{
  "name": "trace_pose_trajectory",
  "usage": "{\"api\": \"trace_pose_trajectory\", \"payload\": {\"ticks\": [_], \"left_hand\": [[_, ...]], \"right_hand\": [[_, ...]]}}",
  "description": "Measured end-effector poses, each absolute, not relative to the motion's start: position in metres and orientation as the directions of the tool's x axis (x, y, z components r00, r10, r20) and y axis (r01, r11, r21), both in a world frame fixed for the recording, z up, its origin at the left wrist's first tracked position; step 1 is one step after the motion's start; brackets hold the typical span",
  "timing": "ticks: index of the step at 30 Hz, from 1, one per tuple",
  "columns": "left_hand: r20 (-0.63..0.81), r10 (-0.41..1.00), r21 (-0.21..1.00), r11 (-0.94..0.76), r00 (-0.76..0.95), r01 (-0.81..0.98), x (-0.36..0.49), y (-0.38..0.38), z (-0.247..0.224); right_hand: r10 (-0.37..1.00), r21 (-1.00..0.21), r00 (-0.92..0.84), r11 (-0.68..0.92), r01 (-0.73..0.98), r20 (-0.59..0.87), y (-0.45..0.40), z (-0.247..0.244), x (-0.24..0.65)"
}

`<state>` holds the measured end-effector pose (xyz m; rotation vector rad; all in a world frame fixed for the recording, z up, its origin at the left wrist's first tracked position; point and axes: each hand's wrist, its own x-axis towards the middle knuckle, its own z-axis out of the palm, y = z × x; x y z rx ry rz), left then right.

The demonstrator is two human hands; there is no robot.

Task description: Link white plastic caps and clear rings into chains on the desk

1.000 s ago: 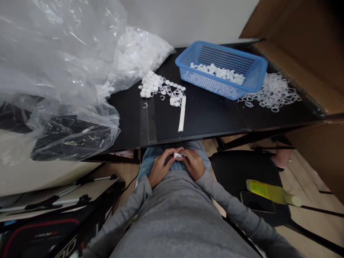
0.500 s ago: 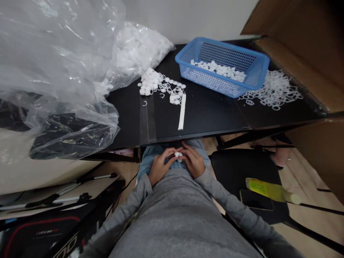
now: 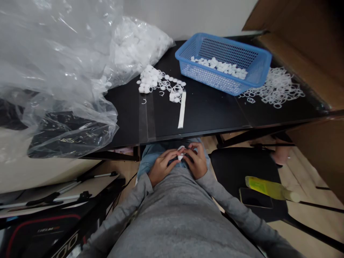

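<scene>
Over my lap, just below the table's front edge, my left hand (image 3: 162,166) and my right hand (image 3: 197,162) meet with bent fingers. Small white pieces (image 3: 180,157) are pinched between their fingertips; their exact shape is too small to tell. On the black table (image 3: 209,114) ahead lie a pile of white round pieces (image 3: 148,78), some thin white rings (image 3: 166,85) and a flat white strip (image 3: 182,110). A blue basket (image 3: 215,81) farther back holds many white pieces (image 3: 219,66).
A clear plastic bag (image 3: 139,46) of white pieces fills the back left. Many white rings (image 3: 282,87) lie beside a cardboard box (image 3: 303,64) at right. A black chair (image 3: 231,168) bears a yellow bottle (image 3: 266,188) and a phone (image 3: 255,198). Another person's leg (image 3: 281,152) shows behind.
The fingers of my right hand have lifted and bent more, and a white piece now shows higher between my hands. The view has shifted slightly.
</scene>
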<state>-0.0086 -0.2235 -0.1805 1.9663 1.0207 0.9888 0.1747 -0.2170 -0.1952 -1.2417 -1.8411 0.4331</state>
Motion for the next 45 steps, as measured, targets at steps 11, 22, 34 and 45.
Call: {"api": "trace_pose_trajectory", "payload": {"ticks": [11,22,34,45], "left_hand": [[0.234,0.920,0.881,-0.337,0.313,0.332,-0.007,-0.222,-0.180],[0.105,0.979,0.917,-0.163,0.174,0.363,-0.016,-0.213,-0.184],[0.253,0.902,0.770,-0.407,0.351,0.491,-0.029,-0.212,-0.188],[0.264,0.962,0.882,-0.267,0.063,0.388,-0.026,-0.215,-0.186]], "right_hand": [[0.910,-0.787,-0.123,0.405,0.465,0.395,-0.220,-0.182,0.178],[0.840,-0.754,-0.507,0.459,0.471,0.194,-0.158,-0.227,0.195],[0.852,-0.797,-0.512,0.384,0.466,0.111,-0.153,-0.211,0.178],[0.793,-0.634,-0.521,0.232,0.738,-0.316,-0.202,-0.186,0.317]]}}
